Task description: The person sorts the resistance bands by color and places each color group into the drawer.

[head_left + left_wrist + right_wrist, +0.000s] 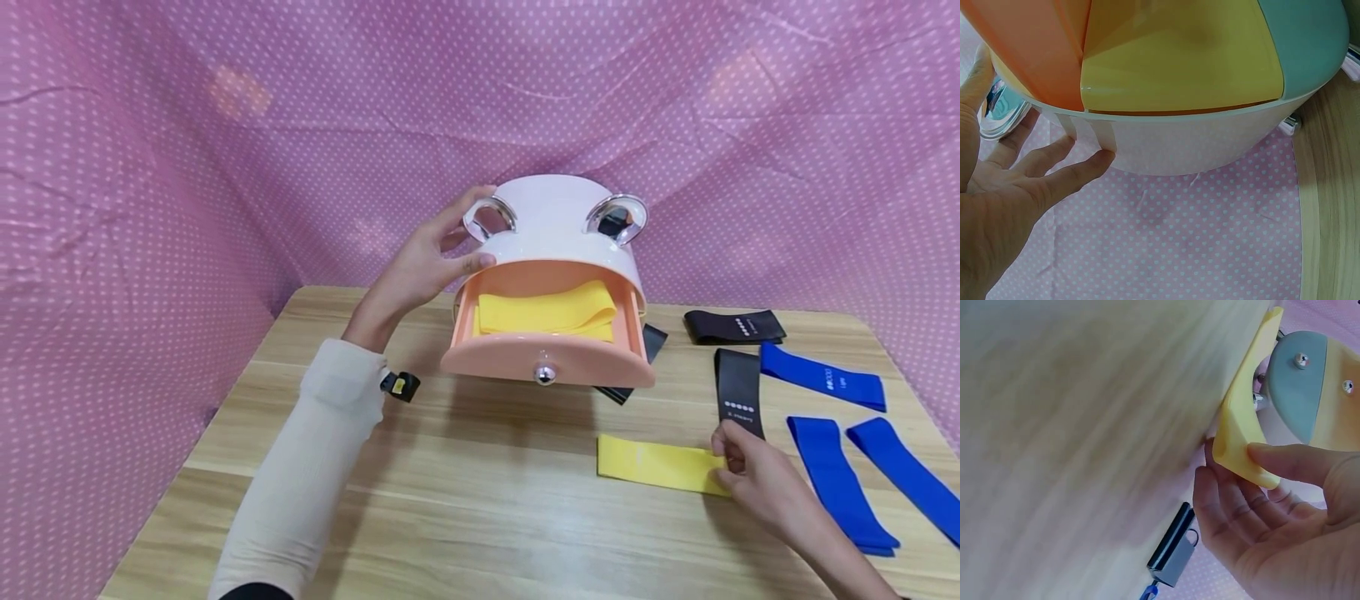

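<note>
My left hand (423, 258) rests spread on the left side of a white drawer box (551, 200) with two silver ears, its thumb at the front rim. In the left wrist view, fairly straight fingertips touch the white wall. The peach drawer (555, 358) stands pulled out, with folded yellow resistance bands (543, 312) inside. Below it, a closed yellow drawer (1179, 56) and a teal drawer (1313, 44) show. My right hand (768, 479) pinches the right end of another yellow resistance band (652, 462) between thumb and fingers, low over the table in front of the box.
Two black bands (731, 327) (738, 383) and several blue bands (840, 483) lie at the right on the wooden table (480, 517). Another black band (652, 342) is partly hidden by the drawer. A pink dotted cloth (390, 100) hangs behind and around the table.
</note>
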{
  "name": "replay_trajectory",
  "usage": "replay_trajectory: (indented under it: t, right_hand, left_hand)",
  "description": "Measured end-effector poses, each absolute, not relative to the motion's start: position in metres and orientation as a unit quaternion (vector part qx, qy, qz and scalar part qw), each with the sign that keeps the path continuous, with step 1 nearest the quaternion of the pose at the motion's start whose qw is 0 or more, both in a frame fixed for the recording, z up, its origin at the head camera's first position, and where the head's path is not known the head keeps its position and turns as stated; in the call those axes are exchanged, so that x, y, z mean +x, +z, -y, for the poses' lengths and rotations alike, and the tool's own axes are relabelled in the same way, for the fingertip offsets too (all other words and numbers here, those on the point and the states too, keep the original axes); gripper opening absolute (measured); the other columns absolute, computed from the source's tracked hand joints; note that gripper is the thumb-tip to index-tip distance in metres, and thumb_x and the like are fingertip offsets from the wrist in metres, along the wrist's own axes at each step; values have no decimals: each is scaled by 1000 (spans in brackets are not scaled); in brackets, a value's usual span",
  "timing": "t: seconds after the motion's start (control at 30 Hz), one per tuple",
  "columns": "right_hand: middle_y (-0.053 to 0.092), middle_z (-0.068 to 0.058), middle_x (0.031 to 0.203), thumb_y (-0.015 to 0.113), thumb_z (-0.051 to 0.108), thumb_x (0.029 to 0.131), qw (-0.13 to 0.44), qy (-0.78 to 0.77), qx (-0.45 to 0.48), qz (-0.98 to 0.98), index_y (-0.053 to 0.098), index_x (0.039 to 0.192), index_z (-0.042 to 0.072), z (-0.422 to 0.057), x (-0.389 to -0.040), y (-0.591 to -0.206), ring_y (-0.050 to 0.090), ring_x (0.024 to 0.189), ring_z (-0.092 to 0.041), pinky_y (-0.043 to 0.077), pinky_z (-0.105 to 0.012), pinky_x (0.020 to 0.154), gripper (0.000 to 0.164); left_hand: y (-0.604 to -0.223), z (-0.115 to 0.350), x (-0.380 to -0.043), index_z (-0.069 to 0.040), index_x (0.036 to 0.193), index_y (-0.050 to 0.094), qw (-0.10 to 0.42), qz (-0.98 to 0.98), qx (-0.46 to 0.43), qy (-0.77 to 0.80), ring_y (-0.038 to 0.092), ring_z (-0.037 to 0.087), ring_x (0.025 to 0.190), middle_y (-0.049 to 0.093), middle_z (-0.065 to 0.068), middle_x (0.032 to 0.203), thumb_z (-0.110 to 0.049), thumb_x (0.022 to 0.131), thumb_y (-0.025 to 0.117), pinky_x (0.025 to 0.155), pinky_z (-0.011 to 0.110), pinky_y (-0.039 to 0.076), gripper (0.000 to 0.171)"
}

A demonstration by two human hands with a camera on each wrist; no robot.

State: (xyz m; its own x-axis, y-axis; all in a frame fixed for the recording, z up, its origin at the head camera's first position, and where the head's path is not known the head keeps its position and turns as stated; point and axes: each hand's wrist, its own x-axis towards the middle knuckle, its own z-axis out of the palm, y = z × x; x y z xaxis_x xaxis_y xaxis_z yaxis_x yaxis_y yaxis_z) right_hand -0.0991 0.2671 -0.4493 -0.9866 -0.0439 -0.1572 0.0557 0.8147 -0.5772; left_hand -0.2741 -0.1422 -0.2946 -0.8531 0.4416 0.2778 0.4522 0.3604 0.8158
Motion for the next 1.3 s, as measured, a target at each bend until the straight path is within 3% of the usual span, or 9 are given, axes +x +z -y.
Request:
replay_trajectory:
  t: [0.1, 0.2, 0.43, 0.63, 0.8, 0.93, 1.13, 1.3]
  right_hand:
    - [68, -19, 100, 73, -14, 84, 64, -309, -7, -949, 54, 98, 6, -266, -98, -445, 65, 86, -28, 58, -37, 69, 30]
    - [71, -28, 110, 72, -14, 86, 50, -316, -15, -947, 59, 101, 5, -264, -98, -437, 70, 91, -33, 62, -42, 71, 28]
    - [73, -20, 97, 72, -12, 87, 24, -320, -10, -947, 68, 109, 2, -254, -96, -407, 66, 76, -21, 56, -24, 53, 25]
    - [72, -11, 89, 75, -10, 86, -60, -314, -61, -946, 71, 109, 4, -252, -96, -377, 62, 70, -5, 53, -20, 51, 28]
    - [73, -11, 89, 75, -7, 88, -103, -301, -76, -945, 71, 114, 4, -254, -102, -345, 61, 72, 1, 51, -19, 49, 28]
    - [74, -14, 91, 72, -2, 93, -102, -312, -69, -942, 69, 121, 0, -260, -111, -317, 58, 70, 10, 52, -18, 51, 28]
    - [69, -29, 107, 66, -3, 98, -118, -355, -58, -926, 63, 129, -7, -256, -120, -276, 59, 68, 8, 56, -14, 55, 31]
    - [71, 15, 88, 69, 1, 99, -145, -363, -62, -918, 67, 129, 2, -252, -128, -244, 65, 66, 0, 56, -13, 57, 31]
  left_hand:
    - [-294, 142, -273, -44, 159, 40, 5, 823, -272, -498, 46, 39, 149, 29, -7, 172, -21, 93, 80, 122, 62, 38, 81]
    - [-294, 142, -273, -45, 159, 40, 3, 824, -271, -498, 45, 39, 150, 29, -7, 173, -21, 93, 80, 121, 63, 38, 81]
    - [-294, 141, -272, -45, 159, 39, 5, 827, -272, -491, 44, 39, 151, 28, -7, 173, -23, 93, 81, 124, 58, 38, 82]
    - [-295, 141, -274, -37, 161, 40, 13, 819, -290, -495, 45, 40, 150, 34, -2, 170, -19, 93, 79, 126, 53, 36, 80]
    - [-295, 142, -274, -39, 161, 39, 11, 820, -287, -495, 44, 39, 151, 32, -4, 172, -20, 94, 79, 127, 52, 36, 81]
    - [-295, 142, -275, -41, 161, 38, 8, 821, -285, -495, 43, 40, 151, 30, -4, 172, -21, 94, 79, 127, 53, 35, 80]
    - [-295, 142, -275, -44, 160, 38, 4, 821, -278, -498, 43, 40, 151, 28, -9, 172, -22, 94, 79, 126, 55, 36, 81]
    - [-296, 142, -275, -44, 161, 37, 6, 824, -279, -494, 43, 40, 151, 26, -10, 173, -22, 94, 80, 125, 56, 38, 82]
